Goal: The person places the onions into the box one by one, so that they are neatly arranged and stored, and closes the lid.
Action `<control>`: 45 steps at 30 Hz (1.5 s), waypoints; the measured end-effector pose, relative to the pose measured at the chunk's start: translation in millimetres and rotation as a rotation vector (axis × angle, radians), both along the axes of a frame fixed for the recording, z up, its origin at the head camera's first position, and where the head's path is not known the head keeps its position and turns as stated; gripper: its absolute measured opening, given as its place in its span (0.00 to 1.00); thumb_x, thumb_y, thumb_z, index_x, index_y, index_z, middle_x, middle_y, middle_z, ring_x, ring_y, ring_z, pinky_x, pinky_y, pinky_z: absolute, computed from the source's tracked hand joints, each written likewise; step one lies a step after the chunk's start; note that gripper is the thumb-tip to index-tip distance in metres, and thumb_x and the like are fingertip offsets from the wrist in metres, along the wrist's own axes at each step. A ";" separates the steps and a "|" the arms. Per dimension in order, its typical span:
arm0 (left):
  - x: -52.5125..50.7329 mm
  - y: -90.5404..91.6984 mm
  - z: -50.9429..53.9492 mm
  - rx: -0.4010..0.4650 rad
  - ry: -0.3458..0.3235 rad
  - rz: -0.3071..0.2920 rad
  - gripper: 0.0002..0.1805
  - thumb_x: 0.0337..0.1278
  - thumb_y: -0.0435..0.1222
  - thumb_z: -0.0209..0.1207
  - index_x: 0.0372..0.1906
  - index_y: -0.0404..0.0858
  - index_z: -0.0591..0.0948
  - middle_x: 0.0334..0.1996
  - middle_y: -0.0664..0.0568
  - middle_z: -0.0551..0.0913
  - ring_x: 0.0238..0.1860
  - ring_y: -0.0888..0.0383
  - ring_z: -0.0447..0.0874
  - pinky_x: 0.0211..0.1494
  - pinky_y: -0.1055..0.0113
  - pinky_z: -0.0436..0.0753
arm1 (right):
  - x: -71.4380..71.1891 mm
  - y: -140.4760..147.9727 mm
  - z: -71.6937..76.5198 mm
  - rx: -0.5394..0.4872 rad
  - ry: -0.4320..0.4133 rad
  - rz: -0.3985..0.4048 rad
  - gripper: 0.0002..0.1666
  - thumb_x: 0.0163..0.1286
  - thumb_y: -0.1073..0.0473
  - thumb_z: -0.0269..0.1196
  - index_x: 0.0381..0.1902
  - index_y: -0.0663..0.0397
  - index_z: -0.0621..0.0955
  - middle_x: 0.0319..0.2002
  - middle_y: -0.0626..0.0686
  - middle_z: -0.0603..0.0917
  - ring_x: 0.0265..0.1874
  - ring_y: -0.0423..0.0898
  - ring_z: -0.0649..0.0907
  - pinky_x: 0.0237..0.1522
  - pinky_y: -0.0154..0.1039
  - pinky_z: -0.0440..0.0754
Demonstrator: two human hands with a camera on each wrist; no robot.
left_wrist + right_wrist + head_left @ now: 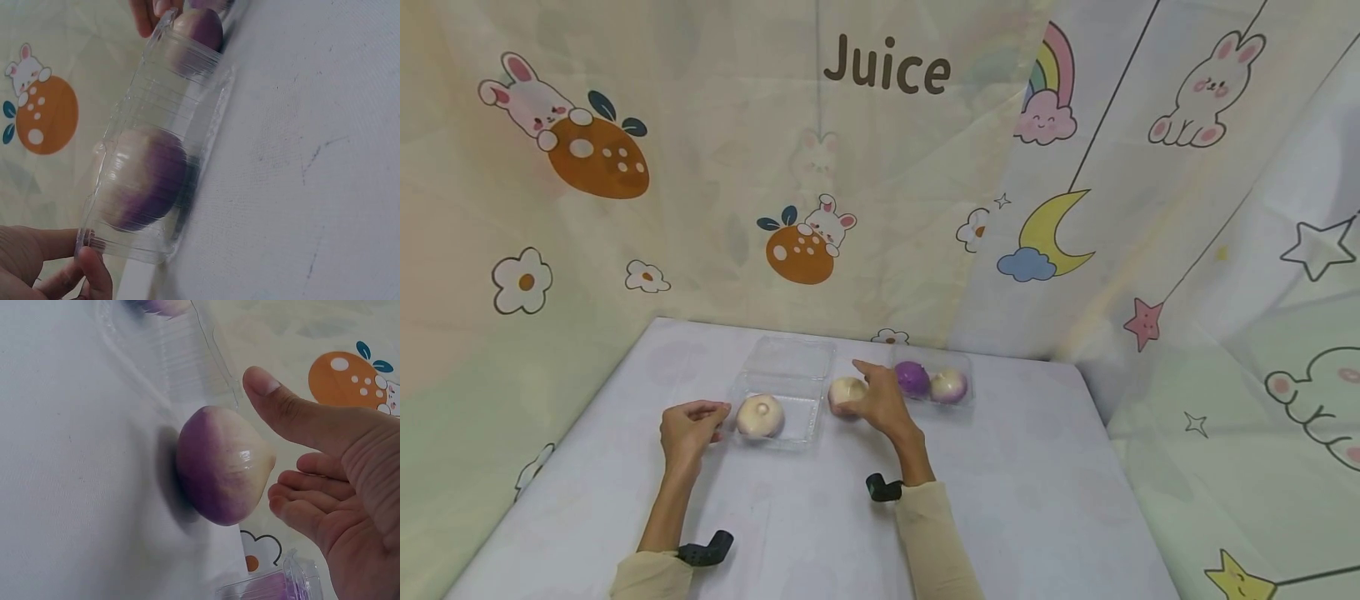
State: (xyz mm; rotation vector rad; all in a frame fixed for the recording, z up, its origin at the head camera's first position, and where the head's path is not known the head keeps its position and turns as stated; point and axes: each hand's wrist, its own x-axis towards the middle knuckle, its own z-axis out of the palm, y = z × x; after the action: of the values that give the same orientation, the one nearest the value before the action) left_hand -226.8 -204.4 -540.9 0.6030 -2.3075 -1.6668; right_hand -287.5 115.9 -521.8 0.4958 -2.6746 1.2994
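Note:
A clear plastic clamshell box (801,410) lies with its lid folded back, holding one white-and-purple turnip (760,417). My left hand (688,429) is at the box's left side; in the left wrist view its thumb and fingers pinch the rim. Between the two boxes, another turnip (844,395) rests on the table. Beside it is my right hand (883,404), thumb and fingers spread; the right wrist view shows a gap between the fingers and this turnip (225,465).
Farther right stands a second clear box (936,360), with a purple turnip (912,378) and a white-and-purple one (948,386) inside. The white table (1000,483) meets a printed cloth backdrop (887,275) at its far edge.

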 end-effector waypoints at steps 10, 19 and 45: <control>-0.1 -0.2 -0.3 0.000 -0.010 0.006 0.12 0.67 0.33 0.72 0.47 0.26 0.90 0.29 0.45 0.93 0.23 0.58 0.89 0.25 0.72 0.90 | 1.7 -4.0 -2.5 0.079 -0.053 -0.047 0.54 0.52 0.55 0.88 0.73 0.69 0.78 0.69 0.68 0.83 0.71 0.61 0.84 0.76 0.56 0.82; -0.9 -0.2 -0.6 0.007 -0.027 0.013 0.12 0.67 0.33 0.72 0.47 0.27 0.90 0.29 0.47 0.93 0.24 0.58 0.88 0.25 0.72 0.90 | -11.7 2.0 -32.0 0.128 -0.006 -0.026 0.57 0.54 0.46 0.88 0.73 0.72 0.77 0.64 0.72 0.86 0.63 0.66 0.87 0.67 0.57 0.88; -1.1 -1.5 -2.1 0.013 -0.018 0.002 0.12 0.67 0.34 0.72 0.46 0.27 0.90 0.31 0.42 0.93 0.25 0.60 0.88 0.25 0.72 0.90 | 1.6 -0.4 -13.9 0.089 -0.073 -0.029 0.44 0.56 0.60 0.86 0.66 0.73 0.82 0.63 0.70 0.87 0.63 0.63 0.87 0.69 0.60 0.87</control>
State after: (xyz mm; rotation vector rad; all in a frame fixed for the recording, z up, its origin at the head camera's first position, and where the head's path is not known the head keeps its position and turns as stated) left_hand -227.9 -205.9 -543.0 0.6257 -2.3089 -1.6838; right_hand -285.9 115.5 -535.8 0.4261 -2.7980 1.2181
